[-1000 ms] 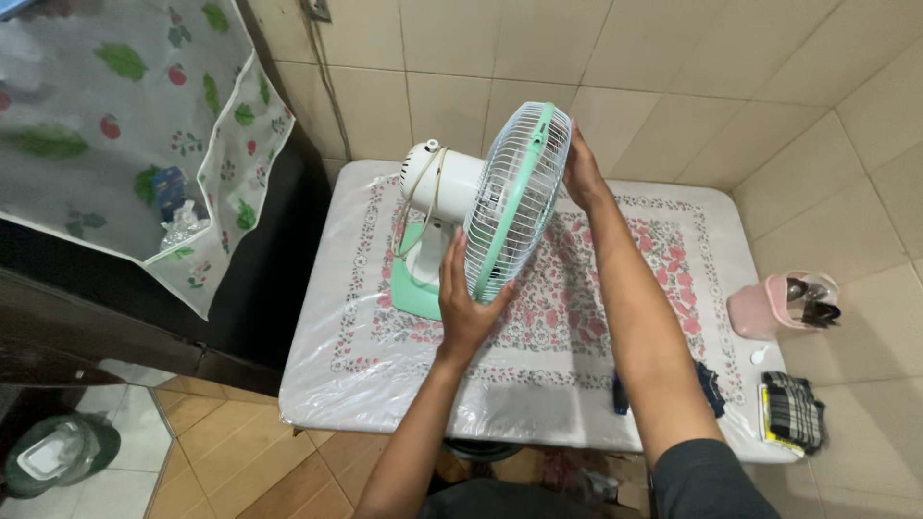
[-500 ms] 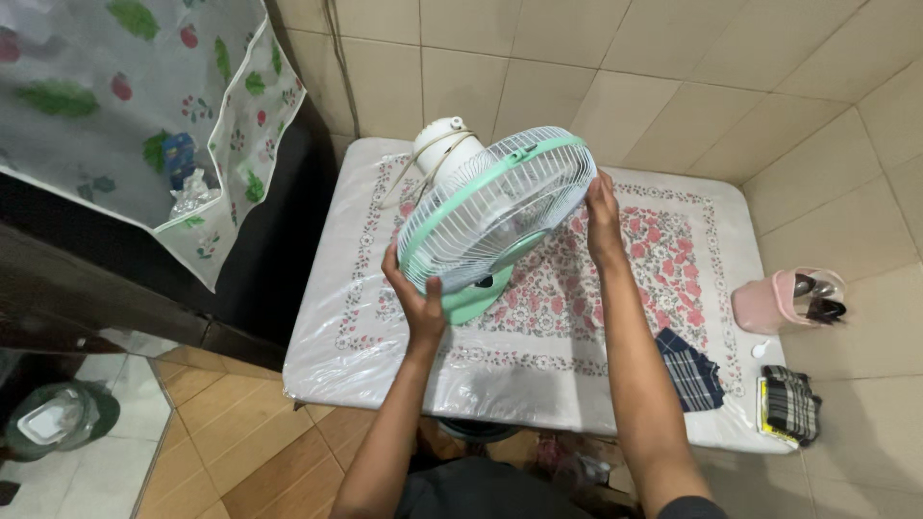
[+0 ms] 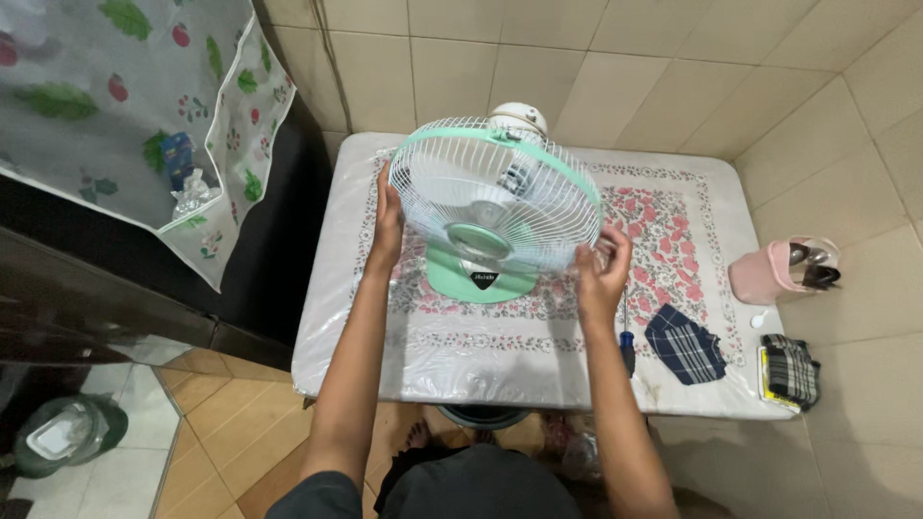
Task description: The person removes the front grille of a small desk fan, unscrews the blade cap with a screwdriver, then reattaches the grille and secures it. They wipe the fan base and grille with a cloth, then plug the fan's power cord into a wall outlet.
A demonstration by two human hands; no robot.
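Both hands hold a table fan by the rim of its cage.

The left hand (image 3: 387, 223) lies flat on the cage at nine o'clock, fingers stretched along the rim; the right hand (image 3: 601, 274) curls its fingers round the rim at four o'clock. The fan (image 3: 493, 197) has a white wire cage with a mint-green ring, a green hub and a green base, and stands facing the camera in the middle of the surface (image 3: 461, 351), which wears a plastic-covered floral cloth. At four o'clock from the fan lie a screwdriver (image 3: 627, 344) and a dark checked cloth (image 3: 684, 342). Farther right, on the tiled floor, stand a pink tub (image 3: 769, 272) and a folded checked rag (image 3: 790, 367).
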